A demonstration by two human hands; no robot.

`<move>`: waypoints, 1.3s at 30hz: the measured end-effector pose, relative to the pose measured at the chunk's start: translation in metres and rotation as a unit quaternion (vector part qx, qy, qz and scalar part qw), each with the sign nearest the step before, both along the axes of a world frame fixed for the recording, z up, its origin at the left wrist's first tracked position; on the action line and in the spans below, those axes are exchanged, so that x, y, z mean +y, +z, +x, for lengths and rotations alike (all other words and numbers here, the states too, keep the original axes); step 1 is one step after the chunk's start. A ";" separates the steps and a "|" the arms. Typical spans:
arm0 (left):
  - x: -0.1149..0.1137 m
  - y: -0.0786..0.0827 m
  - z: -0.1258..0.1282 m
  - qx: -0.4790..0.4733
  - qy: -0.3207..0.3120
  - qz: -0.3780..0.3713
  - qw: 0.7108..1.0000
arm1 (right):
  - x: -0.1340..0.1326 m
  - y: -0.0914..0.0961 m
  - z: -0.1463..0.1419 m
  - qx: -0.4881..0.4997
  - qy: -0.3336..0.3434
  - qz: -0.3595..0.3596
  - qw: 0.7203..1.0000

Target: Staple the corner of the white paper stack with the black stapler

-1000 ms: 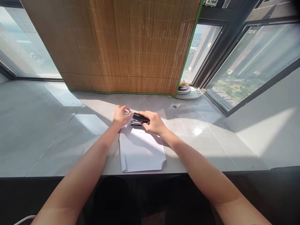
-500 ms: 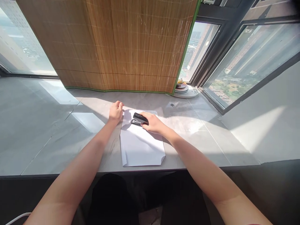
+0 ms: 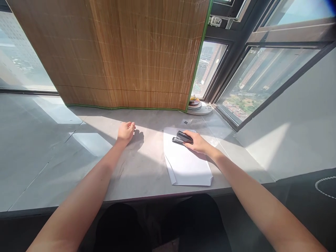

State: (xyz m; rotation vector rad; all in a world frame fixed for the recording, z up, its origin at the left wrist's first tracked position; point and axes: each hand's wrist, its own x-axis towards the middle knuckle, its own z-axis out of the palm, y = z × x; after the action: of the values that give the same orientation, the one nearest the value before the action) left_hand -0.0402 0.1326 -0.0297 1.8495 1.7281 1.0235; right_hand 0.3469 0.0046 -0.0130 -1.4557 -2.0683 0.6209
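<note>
My right hand is closed around the rear of a black stapler, whose jaws point left and stand apart. The stapler is over the upper part of a stack of white paper. The stack's lower left edge shows loose sheets fanned slightly, and its lower right corner is bent. To the left, apart from the paper, my left hand is closed with curled fingers above the counter, and its shadow falls to the right. No object shows in it.
The grey counter has its front edge near my legs. A small clear packet with dark pieces lies beyond the paper. Stacked plates stand in the window corner. A bamboo blind hangs at the back.
The stapler and the paper stack have moved to the right with my right hand. My left hand, which was at the paper's left edge, is now apart from it. The view has shifted.
</note>
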 end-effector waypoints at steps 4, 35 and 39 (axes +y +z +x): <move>0.001 -0.001 0.000 -0.001 -0.003 0.012 1.000 | -0.003 -0.003 0.009 0.013 -0.019 0.007 1.000; -0.009 0.000 0.002 -0.133 -0.008 0.015 0.991 | 0.068 -0.030 0.116 -0.138 -0.437 -0.080 0.885; -0.010 0.000 0.002 -0.126 -0.025 0.019 0.991 | 0.073 -0.031 0.118 -0.178 -0.424 -0.087 0.884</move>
State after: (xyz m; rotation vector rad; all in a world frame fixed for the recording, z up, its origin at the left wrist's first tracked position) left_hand -0.0383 0.1230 -0.0300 1.6924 1.5167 1.2189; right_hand 0.4651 0.0774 -0.0442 -2.4849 -1.3680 0.1764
